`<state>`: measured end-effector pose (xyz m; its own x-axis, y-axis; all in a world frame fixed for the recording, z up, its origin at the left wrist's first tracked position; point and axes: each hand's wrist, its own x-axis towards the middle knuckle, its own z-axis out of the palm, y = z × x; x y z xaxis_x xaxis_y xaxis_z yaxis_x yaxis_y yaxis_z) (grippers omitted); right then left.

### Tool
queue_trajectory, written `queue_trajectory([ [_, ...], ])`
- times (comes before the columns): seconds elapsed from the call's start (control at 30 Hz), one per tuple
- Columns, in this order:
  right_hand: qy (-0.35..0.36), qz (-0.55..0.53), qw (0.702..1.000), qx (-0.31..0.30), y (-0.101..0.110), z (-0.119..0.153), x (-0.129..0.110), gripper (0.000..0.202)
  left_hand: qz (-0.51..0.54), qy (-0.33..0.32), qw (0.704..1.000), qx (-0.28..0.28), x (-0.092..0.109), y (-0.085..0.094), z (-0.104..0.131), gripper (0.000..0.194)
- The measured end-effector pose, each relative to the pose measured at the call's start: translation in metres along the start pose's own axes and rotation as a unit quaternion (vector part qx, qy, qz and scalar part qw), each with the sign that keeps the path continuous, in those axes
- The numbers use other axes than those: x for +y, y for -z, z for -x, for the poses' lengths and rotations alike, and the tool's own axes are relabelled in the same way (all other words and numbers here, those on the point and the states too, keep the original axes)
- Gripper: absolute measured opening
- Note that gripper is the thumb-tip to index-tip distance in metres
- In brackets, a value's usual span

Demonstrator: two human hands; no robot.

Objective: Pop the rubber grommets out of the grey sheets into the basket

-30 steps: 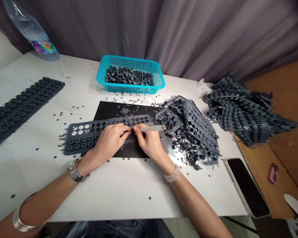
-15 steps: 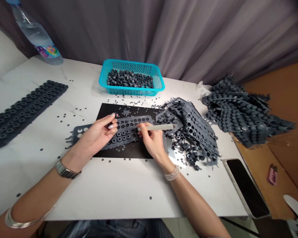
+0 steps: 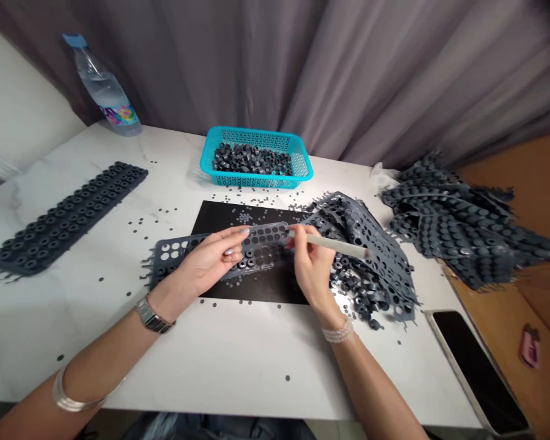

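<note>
While gripping slim pale tool [image 3: 333, 244] in right hand [image 3: 314, 266], likely freeing rings [image 3: 242, 263] from perforated strip [image 3: 260, 246]; can't tell left hand's [image 3: 208, 263] grip; needs strip steady.

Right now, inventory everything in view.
bottle: 1, clear, back left
basket: 1, turquoise, back
rings: many, dark, basket; right of mat
mat: 1, black, centre
perforated sheet: 1, grey, partly over mat
studded sheet: 1, grey, left
other sheets: uncounted, grey, right
discs: many, grey, scattered
phone: 1, black, right
scrap: 1, white, back right
tool: 1, pink, on brown surface
table: 1, white, below
curtain: 1, grey, behind
stick: 1, pale, right hand
watch, bangle, bracelet: 3, silver and pale, forearms
left hand, right hand: 2, bare, centre
</note>
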<state>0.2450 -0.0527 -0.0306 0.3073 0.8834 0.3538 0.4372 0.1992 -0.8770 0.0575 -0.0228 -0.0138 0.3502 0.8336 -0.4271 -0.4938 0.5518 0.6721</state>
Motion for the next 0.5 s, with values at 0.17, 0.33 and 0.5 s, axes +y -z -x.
queue_trajectory([
  [0.17,0.021,-0.077,0.974,0.214,0.034,-0.02,-0.011,0.029,-0.075,0.036,0.993,-0.078,-0.003,-0.076,-0.011,0.021],
  [0.33,0.004,-0.107,0.95,0.293,0.06,-0.029,-0.004,0.027,0.04,0.075,0.993,-0.078,0.008,-0.093,-0.038,0.015],
  [0.5,-0.003,-0.114,0.96,0.255,0.057,-0.024,-0.004,0.031,0.157,0.016,0.982,0.104,0.066,-0.062,-0.079,0.032],
])
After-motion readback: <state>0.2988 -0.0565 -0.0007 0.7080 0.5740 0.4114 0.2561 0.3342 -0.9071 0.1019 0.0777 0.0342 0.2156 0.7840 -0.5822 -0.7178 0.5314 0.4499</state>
